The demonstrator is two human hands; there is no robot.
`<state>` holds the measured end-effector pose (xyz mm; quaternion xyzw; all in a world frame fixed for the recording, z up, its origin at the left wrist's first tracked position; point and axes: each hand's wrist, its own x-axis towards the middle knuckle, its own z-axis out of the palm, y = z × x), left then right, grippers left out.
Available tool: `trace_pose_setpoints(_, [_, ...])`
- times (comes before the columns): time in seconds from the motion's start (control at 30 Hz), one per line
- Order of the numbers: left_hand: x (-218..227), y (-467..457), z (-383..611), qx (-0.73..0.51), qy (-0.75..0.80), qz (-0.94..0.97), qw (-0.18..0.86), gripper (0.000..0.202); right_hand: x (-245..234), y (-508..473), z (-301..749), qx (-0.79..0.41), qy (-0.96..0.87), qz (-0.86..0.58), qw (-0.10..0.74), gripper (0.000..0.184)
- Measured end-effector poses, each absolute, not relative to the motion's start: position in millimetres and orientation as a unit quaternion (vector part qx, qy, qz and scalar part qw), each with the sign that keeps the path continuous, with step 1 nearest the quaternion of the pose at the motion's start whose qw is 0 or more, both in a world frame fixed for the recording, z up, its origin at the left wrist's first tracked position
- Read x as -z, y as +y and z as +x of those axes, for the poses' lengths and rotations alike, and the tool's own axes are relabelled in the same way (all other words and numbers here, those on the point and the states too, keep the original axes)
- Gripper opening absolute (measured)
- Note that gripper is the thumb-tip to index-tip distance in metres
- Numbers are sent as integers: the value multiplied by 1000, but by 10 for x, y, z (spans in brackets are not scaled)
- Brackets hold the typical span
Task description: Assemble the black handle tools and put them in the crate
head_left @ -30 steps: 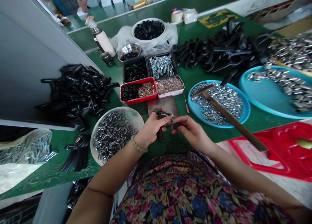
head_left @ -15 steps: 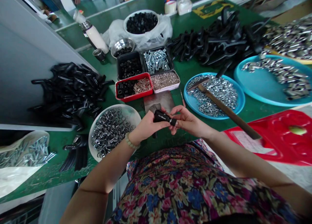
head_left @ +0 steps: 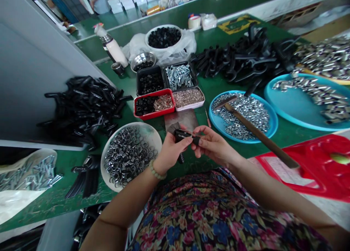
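The black part (head_left: 182,135) is right in the middle, up over the near edge of the green table (head_left: 128,216), lying across between two hands! The left hand (head_left: 171,149) has it grasped, thumb pressed along its side, bead bracelet (head_left: 158,171) at the wrist. And at its other end, the right hand (head_left: 213,143) is pinching a dark end piece (head_left: 196,140) between thumb and fingers; whether the two pieces touch, I cannot tell.

Just beyond, the metal plate (head_left: 183,117) lies flat, a small screwdriver (head_left: 208,122) near its right edge. Behind that, the red tray (head_left: 155,115), copper-coloured bits in its right side, and the white tray (head_left: 190,106) hard up beside it! Out left, a white bowl (head_left: 153,131) of rings, and past it a heap of black handles (head_left: 87,101). Out right, a blue tray (head_left: 221,125) full of nuts, with a hammer (head_left: 259,134) straight across it, its handle reaching well over the rim!
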<state>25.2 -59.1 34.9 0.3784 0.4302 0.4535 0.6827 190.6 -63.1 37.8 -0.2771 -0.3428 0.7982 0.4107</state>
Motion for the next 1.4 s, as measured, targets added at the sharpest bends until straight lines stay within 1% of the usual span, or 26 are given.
trace_pose_setpoints(0.13, [-400, -587, 179, -452, 399, 404, 687, 46, -417, -661, 1892, -808, -339, -294, 381, 45])
trace_pose_setpoints(0.27, [-485, -562, 100, -455, 370, 427, 689, 45, -435, -614, 1887, -789, -388, -300, 371, 46])
trace_pose_setpoints(0.4, [-532, -537, 29, -457, 369, 428, 687, 44, -454, -505, 1895, -783, -437, -293, 330, 47])
trace_pose_setpoints(0.5, [-537, -528, -25, -451, 353, 420, 703, 45, -466, -481, 1893, -754, -497, -292, 314, 42])
trace_pose_setpoints(0.63, [-557, -538, -71, -452, 321, 411, 724, 45, -448, -520, 1881, -700, -569, -280, 329, 31])
trace_pose_setpoints(0.73, [-598, -569, -80, -461, 311, 403, 727, 43, -456, -538, 1873, -680, -597, -255, 340, 29])
trace_pose_setpoints(0.87, [-652, -643, -86, -460, 303, 399, 733, 45, -515, -556, 1875, -674, -620, -232, 328, 30])
trace_pose_setpoints(0.93, [-674, -682, -94, -465, 311, 405, 724, 47, -552, -561, 1894, -633, -658, -224, 342, 28])
trace_pose_setpoints(1.0, [-691, -715, -100, -467, 317, 418, 712, 49, -607, -553, 1928, -556, -723, -209, 353, 25])
trace_pose_setpoints(1.07, [-697, -741, -99, -467, 319, 439, 698, 50, -698, -533, 1971, -498, -778, -190, 334, 25])
trace_pose_setpoints(1.2, [-648, -775, -73, -469, 316, 485, 667, 48, -935, -509, 2030, -480, -814, -187, 267, 30])
trace_pose_setpoints(1.33, [-544, -772, -56, -517, 248, 535, 620, 54, -1063, -551, 2022, -398, -858, -197, 258, 22])
trace_pose_setpoints(1.4, [-519, -764, -58, -524, 230, 565, 594, 56, -1079, -579, 2016, -378, -866, -209, 251, 17])
